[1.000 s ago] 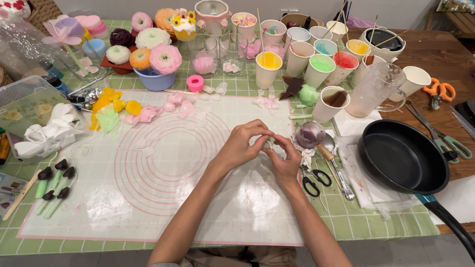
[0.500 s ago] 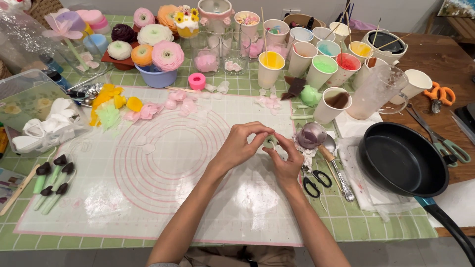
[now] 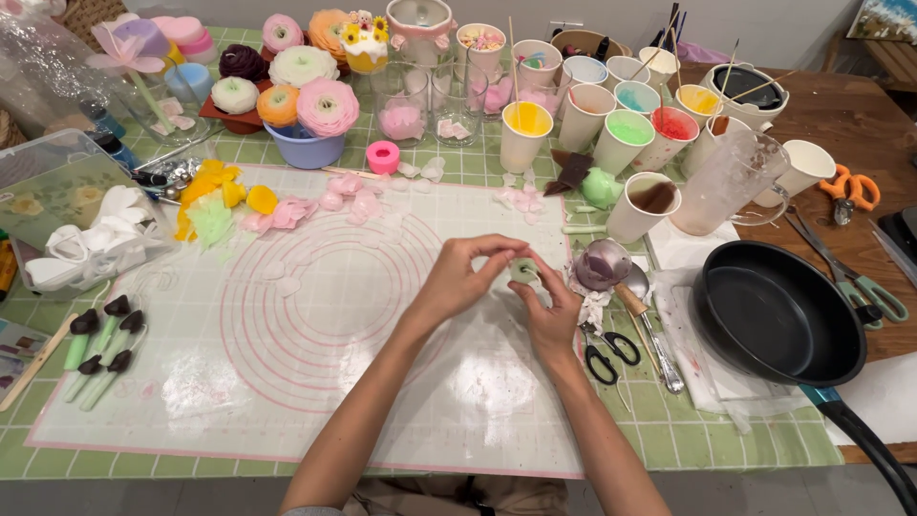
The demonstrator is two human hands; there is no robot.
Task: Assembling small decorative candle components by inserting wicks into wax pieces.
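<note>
Seen from the head camera, the only view, both hands meet over the middle of a translucent mat [image 3: 315, 382] printed with pink rings. The left hand [image 3: 457, 279] and right hand [image 3: 549, 311] each pinch the same small pale green ball [image 3: 523, 270] between thumb and fingertips, holding it just above the mat and clear of it. The piece looks soft and thin-edged, so squeezing too hard could flatten or tear it, and warm fingers may smear its shape. If either pinch slackens, it could drop onto the mat and dent. Just right of the right hand sit a rounded purple lump [image 3: 602, 264] on crumpled paper, a spoon [image 3: 650, 330] and black scissors [image 3: 611, 352]; a drifting wrist could knock these. Further right a black pan [image 3: 778, 311] rests near the table edge with its handle overhanging, so an elbow swing might catch it. Behind the hands stand about 10 paper cups [image 3: 525, 134] of coloured liquid with sticks in them, and a reach across could tip 1 onto the mat. Loose pink petals [image 3: 353, 199] lie near the far edge.
</note>
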